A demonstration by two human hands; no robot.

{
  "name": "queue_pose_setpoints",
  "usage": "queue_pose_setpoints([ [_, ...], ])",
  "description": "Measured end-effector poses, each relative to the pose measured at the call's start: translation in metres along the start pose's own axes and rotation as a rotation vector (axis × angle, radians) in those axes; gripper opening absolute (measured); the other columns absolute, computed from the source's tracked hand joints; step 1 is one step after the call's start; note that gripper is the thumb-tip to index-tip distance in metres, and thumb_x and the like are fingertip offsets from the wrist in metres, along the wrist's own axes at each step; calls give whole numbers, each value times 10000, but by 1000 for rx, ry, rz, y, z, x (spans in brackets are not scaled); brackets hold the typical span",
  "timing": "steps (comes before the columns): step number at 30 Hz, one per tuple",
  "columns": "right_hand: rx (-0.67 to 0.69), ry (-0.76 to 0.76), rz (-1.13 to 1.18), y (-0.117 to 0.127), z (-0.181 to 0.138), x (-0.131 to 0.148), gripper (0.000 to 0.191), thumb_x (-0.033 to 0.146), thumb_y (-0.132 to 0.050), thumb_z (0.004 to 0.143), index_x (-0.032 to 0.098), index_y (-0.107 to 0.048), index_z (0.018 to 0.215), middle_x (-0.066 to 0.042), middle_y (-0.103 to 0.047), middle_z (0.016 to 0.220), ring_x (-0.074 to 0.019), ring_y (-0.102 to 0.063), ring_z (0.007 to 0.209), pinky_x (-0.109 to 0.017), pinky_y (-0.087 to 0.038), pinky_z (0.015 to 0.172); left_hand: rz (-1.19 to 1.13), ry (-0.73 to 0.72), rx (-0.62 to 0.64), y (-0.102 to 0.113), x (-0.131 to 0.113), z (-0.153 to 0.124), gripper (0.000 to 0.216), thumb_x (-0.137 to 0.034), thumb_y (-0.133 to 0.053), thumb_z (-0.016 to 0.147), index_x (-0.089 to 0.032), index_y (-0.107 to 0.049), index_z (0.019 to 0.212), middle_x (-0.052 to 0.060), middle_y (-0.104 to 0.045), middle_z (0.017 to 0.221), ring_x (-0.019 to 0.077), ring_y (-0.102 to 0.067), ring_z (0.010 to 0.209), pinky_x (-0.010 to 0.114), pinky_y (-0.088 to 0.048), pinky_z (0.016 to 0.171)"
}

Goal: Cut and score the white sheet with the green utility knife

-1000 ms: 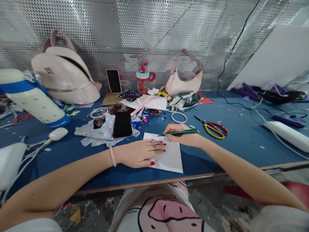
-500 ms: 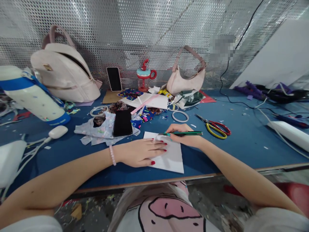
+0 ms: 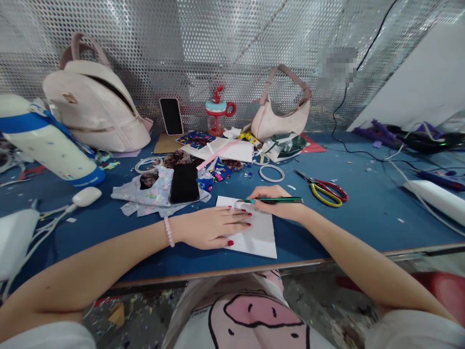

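Note:
A white sheet of paper [image 3: 259, 237] lies near the table's front edge. My left hand [image 3: 207, 228] rests flat on its left part, fingers stretched out and apart. In my right hand [image 3: 274, 203] is a slim green-and-black pen [image 3: 279, 199], gripped between thumb and fingers. Its tip points left, over the sheet's upper part near my left fingertips; I cannot tell whether it touches the paper. Just beyond my left hand, a black phone [image 3: 184, 183] lies on pale printed fabric [image 3: 152, 194].
Scissors [image 3: 325, 190] with yellow and red handles lie right of the paper. Behind are white rings [image 3: 271, 173], a red-lidded cup [image 3: 216, 116], a handbag [image 3: 281, 116] and a backpack [image 3: 94, 106]. At left stand a large bottle [image 3: 51, 140] and a white charger [image 3: 16, 242] with cables.
My right hand and the pen have shifted very slightly to the left. My left hand and the paper stay in place; the view has tilted a little.

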State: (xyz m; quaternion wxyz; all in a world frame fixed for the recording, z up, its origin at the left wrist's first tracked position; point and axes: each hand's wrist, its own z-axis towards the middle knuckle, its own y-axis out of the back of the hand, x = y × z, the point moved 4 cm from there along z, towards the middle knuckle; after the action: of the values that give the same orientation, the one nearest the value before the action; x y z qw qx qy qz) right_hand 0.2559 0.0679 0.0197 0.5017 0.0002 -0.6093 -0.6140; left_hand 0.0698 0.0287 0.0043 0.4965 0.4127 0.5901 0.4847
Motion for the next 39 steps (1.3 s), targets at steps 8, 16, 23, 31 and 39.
queue_pose_setpoints([
  [8, -3, 12, -30, 0, 0, 2, 150, 194, -481, 823, 158, -625, 845, -15, -654, 720, -99, -562, 591, -211, -405, 555, -6, -23, -19, 0, 0, 1, 517, -309, -394, 974, -128, -339, 1455, 133, -266, 1538, 240, -210, 1442, 408, -151, 1190],
  [16, 0, 30, -63, 0, 0, 6, 150, 174, -477, 820, 175, -626, 842, -19, -669, 748, -105, -579, 618, -214, -412, 567, -6, -23, 0, 0, 0, 1, 527, -322, -364, 985, -137, -303, 1474, 106, -225, 1555, 213, -179, 1452, 400, -127, 1195],
  [23, -4, 41, -69, 0, 0, 8, 149, 191, -473, 835, 181, -621, 834, -14, -661, 741, -109, -570, 618, -221, -420, 586, -45, -38, -56, 2, -1, 1, 521, -303, -403, 970, -149, -333, 1463, 124, -291, 1528, 240, -245, 1431, 426, -181, 1184],
  [31, -6, 73, -95, 1, 0, 8, 155, 187, -471, 838, 185, -627, 844, -26, -674, 777, -123, -605, 681, -226, -435, 618, -35, -39, -48, 2, -2, 1, 524, -301, -404, 972, -125, -334, 1461, 132, -302, 1523, 235, -249, 1430, 404, -167, 1187],
  [39, -22, 82, -124, -2, -1, 7, 161, 192, -458, 846, 195, -618, 849, -27, -673, 775, -139, -600, 702, -242, -448, 649, -44, -37, -50, 2, -1, 1, 475, -312, -394, 975, -193, -393, 1435, 110, -282, 1533, 256, -252, 1427, 446, -204, 1171],
])
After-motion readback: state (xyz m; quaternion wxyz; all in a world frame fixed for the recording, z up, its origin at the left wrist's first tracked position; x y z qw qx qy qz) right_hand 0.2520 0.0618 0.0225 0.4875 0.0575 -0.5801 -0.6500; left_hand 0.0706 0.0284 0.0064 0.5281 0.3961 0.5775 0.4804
